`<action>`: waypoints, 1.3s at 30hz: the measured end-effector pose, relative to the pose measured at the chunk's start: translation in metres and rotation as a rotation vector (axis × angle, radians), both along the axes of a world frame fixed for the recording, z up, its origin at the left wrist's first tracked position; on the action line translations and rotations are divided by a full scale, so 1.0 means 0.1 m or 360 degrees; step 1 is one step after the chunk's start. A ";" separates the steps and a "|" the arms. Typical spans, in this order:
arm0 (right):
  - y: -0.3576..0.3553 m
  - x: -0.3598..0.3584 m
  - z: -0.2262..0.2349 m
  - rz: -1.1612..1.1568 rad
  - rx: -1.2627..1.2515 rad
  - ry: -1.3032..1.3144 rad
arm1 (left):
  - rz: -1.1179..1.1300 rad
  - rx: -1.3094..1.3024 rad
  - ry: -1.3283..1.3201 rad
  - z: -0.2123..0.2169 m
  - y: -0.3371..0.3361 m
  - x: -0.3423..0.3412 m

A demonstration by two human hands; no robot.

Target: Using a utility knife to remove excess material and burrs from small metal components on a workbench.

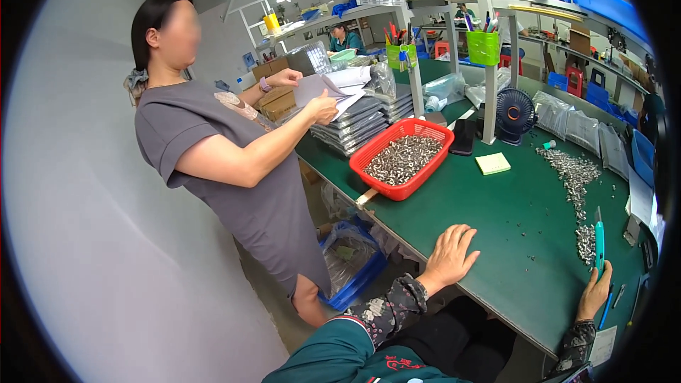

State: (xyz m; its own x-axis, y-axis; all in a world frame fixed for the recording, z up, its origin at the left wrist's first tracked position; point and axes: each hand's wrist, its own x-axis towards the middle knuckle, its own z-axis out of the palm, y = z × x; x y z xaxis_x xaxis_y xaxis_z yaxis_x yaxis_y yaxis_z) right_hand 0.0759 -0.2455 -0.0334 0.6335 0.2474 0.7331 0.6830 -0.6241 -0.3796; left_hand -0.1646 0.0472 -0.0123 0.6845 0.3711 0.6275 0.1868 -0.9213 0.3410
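My left hand [450, 257] lies flat at the near edge of the green table [425, 223], fingers spread and nothing in it. At the right, my right hand [594, 293] is closed around a teal utility knife [600, 242], its blade pointing away from me. Just left of the knife, small silver metal parts [576, 174] lie in a long loose heap, with a few stray ones on the tabletop. Farther off, a red plastic basket [438, 164] holds many similar small metal parts.
A person [234, 142] stands at the left, leafing through papers [333, 92] above stacked packs [347, 128]. A black fan [516, 115], dark phone [463, 137] and yellow sticky notes [493, 164] stand or lie beyond the basket. A blue pen [605, 310] lies by my right hand.
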 end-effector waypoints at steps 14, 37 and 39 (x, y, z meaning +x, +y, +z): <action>0.08 0.26 0.30 -0.0082 0.0934 0.0453 | -0.0125 -0.0025 -0.0160 0.14 0.01 0.15; 0.01 0.32 0.55 -0.0089 0.1520 0.0431 | -0.1105 0.0454 0.0490 0.38 -1.81 2.23; 0.01 0.34 0.54 -0.0100 0.1532 0.0449 | -0.1095 0.0461 0.0413 0.27 -1.84 2.32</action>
